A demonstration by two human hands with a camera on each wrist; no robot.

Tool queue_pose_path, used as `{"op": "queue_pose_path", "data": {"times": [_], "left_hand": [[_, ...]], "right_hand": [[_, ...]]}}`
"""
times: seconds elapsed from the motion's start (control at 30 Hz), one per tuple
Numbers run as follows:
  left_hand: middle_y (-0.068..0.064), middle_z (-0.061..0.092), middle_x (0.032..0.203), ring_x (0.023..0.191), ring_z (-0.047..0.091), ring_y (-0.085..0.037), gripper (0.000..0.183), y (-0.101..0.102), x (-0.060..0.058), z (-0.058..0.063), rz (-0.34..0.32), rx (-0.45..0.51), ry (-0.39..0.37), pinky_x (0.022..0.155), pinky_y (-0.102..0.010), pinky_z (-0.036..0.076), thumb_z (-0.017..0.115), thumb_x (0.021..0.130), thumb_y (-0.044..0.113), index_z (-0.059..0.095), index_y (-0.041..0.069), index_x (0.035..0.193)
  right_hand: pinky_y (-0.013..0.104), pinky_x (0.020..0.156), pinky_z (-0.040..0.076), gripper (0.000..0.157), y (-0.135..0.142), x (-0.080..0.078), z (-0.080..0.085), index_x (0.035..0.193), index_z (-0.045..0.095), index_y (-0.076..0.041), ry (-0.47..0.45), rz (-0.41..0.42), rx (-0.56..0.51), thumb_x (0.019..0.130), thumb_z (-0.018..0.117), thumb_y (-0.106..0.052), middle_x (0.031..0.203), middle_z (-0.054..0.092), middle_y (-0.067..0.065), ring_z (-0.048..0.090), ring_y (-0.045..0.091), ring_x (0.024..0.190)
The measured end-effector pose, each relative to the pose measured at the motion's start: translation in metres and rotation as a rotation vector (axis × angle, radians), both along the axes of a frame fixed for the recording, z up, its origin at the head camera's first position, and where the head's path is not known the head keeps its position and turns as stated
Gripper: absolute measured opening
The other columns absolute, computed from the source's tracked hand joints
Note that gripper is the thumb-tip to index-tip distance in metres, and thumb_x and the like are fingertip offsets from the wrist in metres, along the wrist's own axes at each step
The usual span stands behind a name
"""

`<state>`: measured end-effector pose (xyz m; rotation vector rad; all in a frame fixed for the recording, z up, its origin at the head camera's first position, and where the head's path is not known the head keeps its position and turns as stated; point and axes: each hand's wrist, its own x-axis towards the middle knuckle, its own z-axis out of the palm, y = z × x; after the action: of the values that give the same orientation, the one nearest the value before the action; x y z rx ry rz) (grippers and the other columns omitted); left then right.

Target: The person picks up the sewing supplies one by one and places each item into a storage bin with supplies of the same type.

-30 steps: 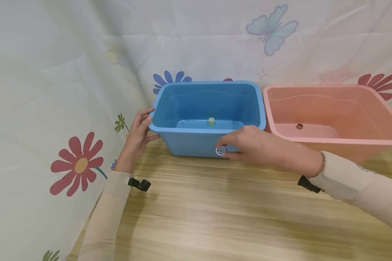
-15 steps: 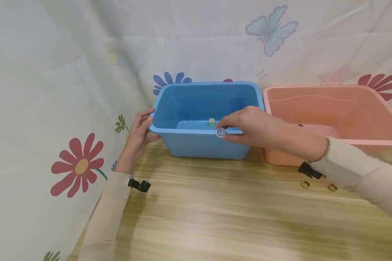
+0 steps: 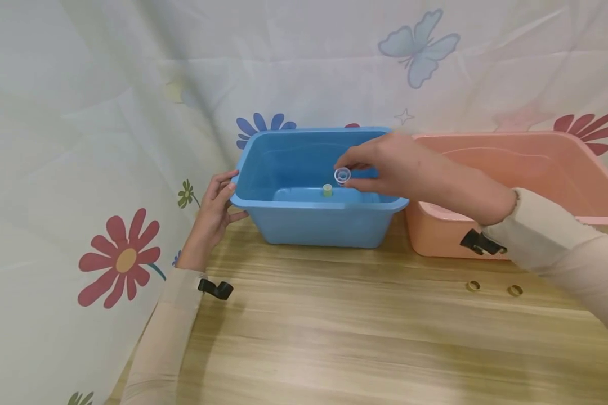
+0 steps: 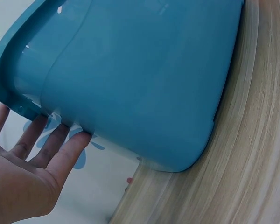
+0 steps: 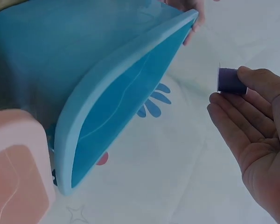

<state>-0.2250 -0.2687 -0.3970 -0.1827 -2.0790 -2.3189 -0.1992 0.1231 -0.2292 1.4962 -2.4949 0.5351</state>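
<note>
My right hand (image 3: 392,163) pinches a small spool of purple thread (image 5: 231,81) between thumb and fingertips. In the head view the spool's pale round end faces me, over the opening of the blue bin (image 3: 304,225). My left hand (image 3: 215,202) holds the bin's left rim, and its fingertips (image 4: 77,142) touch the outer wall below the rim in the left wrist view. On the bin's floor stands a small yellow-green spool (image 3: 327,190) with a whitish top.
A pink bin (image 3: 461,239) stands right of the blue one, partly hidden by my right arm. Two gold-coloured rings, a left ring (image 3: 473,286) and a right ring (image 3: 515,290), lie on the wooden table (image 3: 334,326). A patterned curtain (image 3: 309,67) hangs behind the bins.
My right hand has lifted the purple spool from in front of the blue bin to over its opening. Two rings on the table have come into sight below the arm. The left hand stays put.
</note>
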Motion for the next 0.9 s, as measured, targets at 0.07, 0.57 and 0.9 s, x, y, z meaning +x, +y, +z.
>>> {"op": "queue_pose_path", "data": {"times": [0.07, 0.57, 0.9], "left_hand": [[-0.006, 0.045, 0.134, 0.124, 0.054, -0.032, 0.042, 0.000, 0.000, 0.000, -0.001, 0.001, -0.002, 0.079, -0.043, 0.061, 0.059, 0.104, 0.030, 0.049, 0.022, 0.144], [-0.006, 0.044, 0.137, 0.131, 0.048, -0.040, 0.044, 0.000, 0.001, 0.002, -0.008, -0.022, 0.004, 0.079, -0.044, 0.061, 0.058, 0.105, 0.033, 0.048, 0.023, 0.146], [-0.006, 0.045, 0.136, 0.129, 0.052, -0.036, 0.044, 0.000, 0.001, 0.002, -0.008, -0.024, 0.006, 0.079, -0.045, 0.061, 0.059, 0.104, 0.033, 0.049, 0.023, 0.146]], "right_hand": [[0.039, 0.079, 0.061, 0.021, 0.000, -0.003, 0.003, 0.110, 0.075, -0.007, 0.002, -0.002, -0.004, 0.092, 0.077, -0.016, 0.103, 0.077, 0.004, 0.075, 0.018, 0.091], [0.032, 0.081, 0.060, 0.016, -0.003, -0.025, 0.020, 0.104, 0.078, -0.009, -0.036, -0.061, -0.035, 0.092, 0.077, -0.020, 0.096, 0.076, 0.000, 0.073, 0.013, 0.089], [0.035, 0.086, 0.060, 0.022, -0.004, -0.046, 0.026, 0.110, 0.077, -0.009, -0.107, -0.160, -0.019, 0.092, 0.079, -0.022, 0.098, 0.077, 0.004, 0.074, 0.016, 0.091]]}}
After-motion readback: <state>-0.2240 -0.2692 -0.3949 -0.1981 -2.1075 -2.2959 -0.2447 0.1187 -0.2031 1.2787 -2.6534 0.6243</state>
